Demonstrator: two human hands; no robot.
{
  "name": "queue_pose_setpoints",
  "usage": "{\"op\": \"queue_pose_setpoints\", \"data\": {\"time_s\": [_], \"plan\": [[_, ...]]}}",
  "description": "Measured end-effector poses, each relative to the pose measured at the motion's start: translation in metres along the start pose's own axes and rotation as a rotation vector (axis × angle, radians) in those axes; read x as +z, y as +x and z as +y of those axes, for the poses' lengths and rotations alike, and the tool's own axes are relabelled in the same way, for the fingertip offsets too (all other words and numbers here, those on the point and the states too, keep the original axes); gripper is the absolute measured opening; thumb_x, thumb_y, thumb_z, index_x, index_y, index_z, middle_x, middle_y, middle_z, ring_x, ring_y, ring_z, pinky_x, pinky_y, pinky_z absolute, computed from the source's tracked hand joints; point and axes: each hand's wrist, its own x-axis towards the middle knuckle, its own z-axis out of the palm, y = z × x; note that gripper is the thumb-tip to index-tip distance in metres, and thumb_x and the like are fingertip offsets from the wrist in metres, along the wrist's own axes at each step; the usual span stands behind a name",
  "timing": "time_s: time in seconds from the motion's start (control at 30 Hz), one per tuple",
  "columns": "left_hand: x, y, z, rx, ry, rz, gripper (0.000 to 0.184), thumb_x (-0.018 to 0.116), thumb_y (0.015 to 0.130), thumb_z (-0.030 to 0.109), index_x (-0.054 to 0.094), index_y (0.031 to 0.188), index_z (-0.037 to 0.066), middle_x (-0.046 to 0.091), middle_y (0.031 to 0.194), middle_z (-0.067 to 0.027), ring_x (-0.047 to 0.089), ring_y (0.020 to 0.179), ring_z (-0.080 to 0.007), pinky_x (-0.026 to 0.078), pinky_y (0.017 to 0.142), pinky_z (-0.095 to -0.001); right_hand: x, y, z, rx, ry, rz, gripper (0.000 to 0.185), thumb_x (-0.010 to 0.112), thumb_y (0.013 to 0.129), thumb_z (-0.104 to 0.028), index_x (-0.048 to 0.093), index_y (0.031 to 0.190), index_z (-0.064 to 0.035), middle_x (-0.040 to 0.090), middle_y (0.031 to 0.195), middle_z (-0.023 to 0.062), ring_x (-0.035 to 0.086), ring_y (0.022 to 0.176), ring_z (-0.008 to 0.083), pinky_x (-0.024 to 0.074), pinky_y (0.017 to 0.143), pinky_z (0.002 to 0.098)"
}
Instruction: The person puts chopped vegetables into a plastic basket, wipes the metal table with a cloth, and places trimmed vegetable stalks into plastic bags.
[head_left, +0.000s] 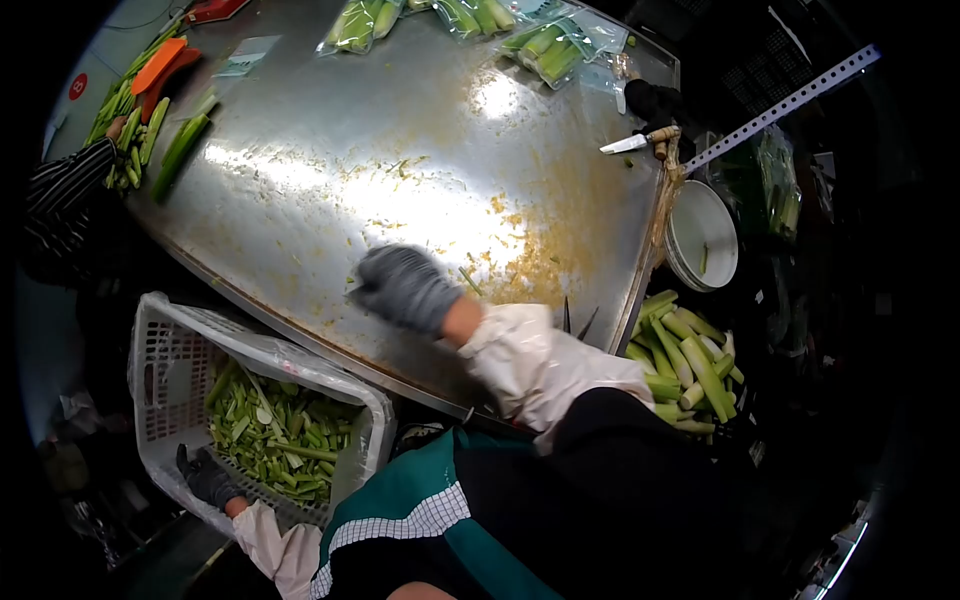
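Observation:
My left hand (208, 478), in a dark grey glove, grips the near rim of a white plastic basket (160, 330). Chopped green stalk pieces (280, 430) lie inside the basket, which has a clear plastic liner. My right hand (405, 288), also gloved in grey, is over the near part of the metal table (330, 130). Motion smears its fingers, so I cannot see whether it holds anything. Small green scraps and yellowish wet residue (530, 250) spread across the tabletop near it. Two dark pointed tips (577, 318) show beside my right sleeve.
Bagged green stalks (545, 45) lie along the far edge. A knife (625, 144) is at the right corner, above a white bucket (703, 235). Thick cut stalks (690, 360) are piled at right. At left, another person's striped sleeve (70, 190) is near stalks and an orange tool (160, 68).

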Motion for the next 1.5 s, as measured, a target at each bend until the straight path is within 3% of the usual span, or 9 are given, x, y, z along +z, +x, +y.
{"op": "queue_pose_setpoints", "data": {"time_s": [0.13,0.33,0.4,0.53,0.6,0.77,0.83,1.07,1.5], "plan": [[0.020,0.000,-0.022,0.372,0.350,-0.012,0.061,0.064,0.065,0.006,0.043,0.122,0.015,0.045,0.115,-0.0219,0.047,0.101,-0.0338,0.041,0.079,-0.0334,-0.062,-0.083,0.094,0.289,0.181,0.340,0.026,0.056,0.066,-0.007,0.059,0.092,-0.0036,0.060,0.088,0.0154,0.058,0.078,0.0225,0.0469,0.072,0.0308],[0.050,0.013,-0.039,0.167,0.262,-0.480,0.055,0.062,0.072,0.018,0.041,0.121,0.004,0.041,0.121,-0.0229,0.042,0.110,-0.0337,0.034,0.090,-0.0318,-0.106,-0.164,0.100,0.508,0.829,0.338,0.044,0.054,0.081,-0.026,0.046,0.115,0.0009,0.054,0.108,0.0154,0.053,0.097,0.0221,0.0399,0.087,0.0315],[0.046,0.004,-0.017,0.163,0.054,-0.519,0.050,0.050,0.083,0.032,0.043,0.116,-0.005,0.052,0.111,-0.0178,0.048,0.102,-0.0254,0.035,0.088,-0.0304,-0.106,-0.177,0.086,-0.006,1.809,0.506,0.057,0.033,0.088,-0.041,0.033,0.123,0.0044,0.037,0.124,0.0228,0.037,0.116,0.0325,0.0284,0.098,0.0411],[0.075,0.028,-0.056,0.190,-0.580,-0.557,0.046,0.045,0.087,0.030,0.042,0.119,-0.003,0.050,0.115,-0.0160,0.048,0.103,-0.0234,0.035,0.088,-0.0307,-0.084,-0.188,0.067,-0.118,2.196,0.515,0.071,0.012,0.086,-0.052,0.022,0.127,0.0059,0.020,0.133,0.0249,0.018,0.124,0.0387,0.0155,0.101,0.0508],[0.028,-0.015,0.025,-0.261,-0.996,-0.640,0.042,0.040,0.089,0.027,0.041,0.120,-0.002,0.048,0.117,-0.0139,0.048,0.104,-0.0240,0.036,0.089,-0.0330,-0.074,-0.196,0.057,-0.157,2.179,0.516,0.071,0.013,0.086,-0.052,0.022,0.127,0.0056,0.020,0.133,0.0248,0.019,0.124,0.0388,0.0159,0.101,0.0504],[0.036,0.001,0.008,-0.106,-1.299,-0.888,0.039,0.042,0.088,0.025,0.042,0.120,0.003,0.048,0.116,-0.0111,0.050,0.101,-0.0236,0.040,0.084,-0.0322,-0.055,-0.230,0.030,-0.034,2.048,0.552,0.069,0.019,0.086,-0.052,0.028,0.124,0.0050,0.031,0.128,0.0234,0.029,0.119,0.0383,0.0247,0.097,0.0486],[0.032,0.001,0.006,0.012,-1.296,-0.899,0.037,0.043,0.087,0.025,0.044,0.118,0.004,0.051,0.112,-0.0103,0.051,0.098,-0.0225,0.042,0.081,-0.0306,-0.031,-0.264,0.051,0.120,1.745,0.583,0.048,0.047,0.083,-0.035,0.046,0.112,0.0027,0.051,0.111,0.0189,0.047,0.106,0.0330,0.0381,0.090,0.0433],[-0.001,-0.009,0.037,-0.029,-1.460,-0.842,0.021,0.047,0.086,0.020,0.052,0.100,0.006,0.048,0.061,0.0025,0.034,0.040,-0.0054,0.023,0.034,-0.0181,0.040,-0.416,0.020,0.548,1.500,1.160,0.018,0.052,0.083,-0.025,0.051,0.082,-0.0073,0.054,0.068,0.0054,0.048,0.051,0.0152,0.0412,0.051,0.0297],[-0.077,-0.108,0.139,0.151,-1.226,-0.997,0.029,0.045,0.087,0.026,0.049,0.109,0.008,0.056,0.089,-0.0029,0.049,0.061,-0.0099,0.038,0.052,-0.0215,0.081,-0.527,-0.029,0.826,1.217,1.418,0.031,0.048,0.085,-0.030,0.051,0.068,-0.0031,0.058,0.067,0.0112,0.053,0.044,0.0187,0.0439,0.043,0.0281]]}}
